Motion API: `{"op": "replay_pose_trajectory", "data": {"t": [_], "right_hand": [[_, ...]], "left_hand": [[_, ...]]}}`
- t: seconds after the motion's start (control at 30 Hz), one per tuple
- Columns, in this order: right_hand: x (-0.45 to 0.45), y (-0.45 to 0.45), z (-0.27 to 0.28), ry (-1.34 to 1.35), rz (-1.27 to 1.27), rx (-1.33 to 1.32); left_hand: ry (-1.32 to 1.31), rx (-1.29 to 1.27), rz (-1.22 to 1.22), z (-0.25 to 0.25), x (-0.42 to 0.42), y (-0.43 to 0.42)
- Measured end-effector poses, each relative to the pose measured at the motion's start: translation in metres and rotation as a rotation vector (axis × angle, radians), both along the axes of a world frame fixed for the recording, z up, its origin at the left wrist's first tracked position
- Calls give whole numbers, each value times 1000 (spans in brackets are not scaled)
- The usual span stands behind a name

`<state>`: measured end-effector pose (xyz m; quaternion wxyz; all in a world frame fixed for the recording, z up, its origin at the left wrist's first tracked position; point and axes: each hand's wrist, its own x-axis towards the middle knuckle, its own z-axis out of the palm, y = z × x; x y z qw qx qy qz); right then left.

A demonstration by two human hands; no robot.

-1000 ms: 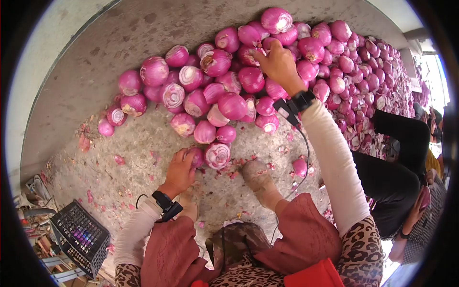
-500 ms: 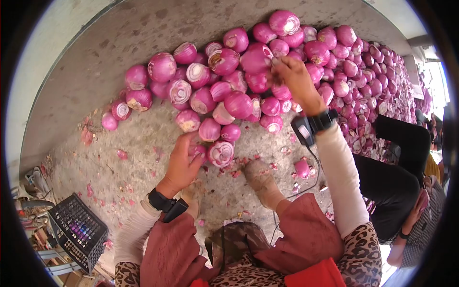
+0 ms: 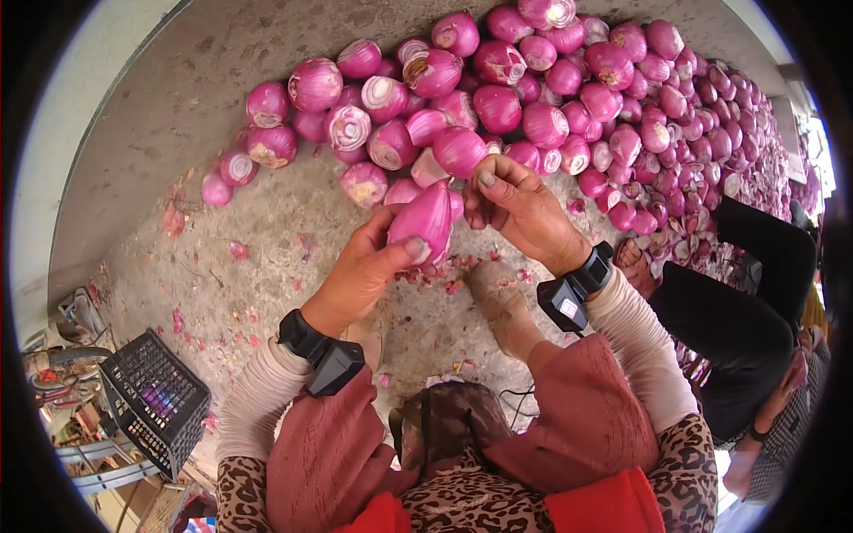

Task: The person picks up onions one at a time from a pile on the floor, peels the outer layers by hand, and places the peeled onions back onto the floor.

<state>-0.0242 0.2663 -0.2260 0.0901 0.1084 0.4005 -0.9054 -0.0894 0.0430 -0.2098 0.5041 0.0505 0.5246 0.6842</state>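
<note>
A red onion (image 3: 421,224), purple-pink and elongated with a pointed top, is gripped in my left hand (image 3: 360,271), the thumb across its lower side. My right hand (image 3: 529,211) hovers just right of that onion, apart from it, thumb and fingers curled in a pinch. Whatever the pinch holds, if anything, is hidden or too small to name. Just beyond both hands spreads a pile of red onions (image 3: 459,152), several showing pale cut ends.
The onion pile runs to a larger heap (image 3: 711,124) at right. Another person's dark-trousered leg (image 3: 724,306) and bare foot (image 3: 635,265) are close on the right. A black plastic crate (image 3: 160,400) stands at lower left. Skin scraps litter the concrete floor (image 3: 231,298).
My right hand has come down from the onion pile toward my left. My left hand has moved up and right and now holds the elongated onion. The view has shifted slightly.
</note>
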Motion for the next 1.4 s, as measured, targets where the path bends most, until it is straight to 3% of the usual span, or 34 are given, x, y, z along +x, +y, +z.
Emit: {"op": "replay_pose_trajectory", "data": {"t": [0.03, 0.2, 0.47, 0.63, 0.77, 0.83, 0.9, 1.07, 1.27, 1.33, 1.4], "right_hand": [[2, -2, 0, 0, 0, -2], [8, -18, 11, 61, 10, 263], [22, -22, 23, 65, 22, 347], [37, -20, 20, 123, -56, 341], [45, -16, 25, 108, 35, 433], [45, -19, 28, 117, 74, 481], [43, -25, 30, 188, 18, 656], [35, -34, 30, 147, -36, 604], [23, -38, 20, 134, 37, 433], [18, -44, 18, 155, 43, 333], [13, -48, 21, 84, 294, 485]], "left_hand": [[-167, 88, 64, -2, 2, -3], [-171, 130, 23, -5, 6, -11], [-200, 188, -88, -3, 17, -14], [82, 45, -140, 8, 22, -7], [98, 97, -178, 10, 26, -10], [-216, 121, -210, 16, 26, -17], [-223, 128, -212, 15, 24, -22], [-147, 74, -175, 11, 18, -24], [-273, 142, -225, -8, 8, -32], [-321, 159, -60, -7, 10, -30], [-321, 176, -47, -10, 10, -34]]}}
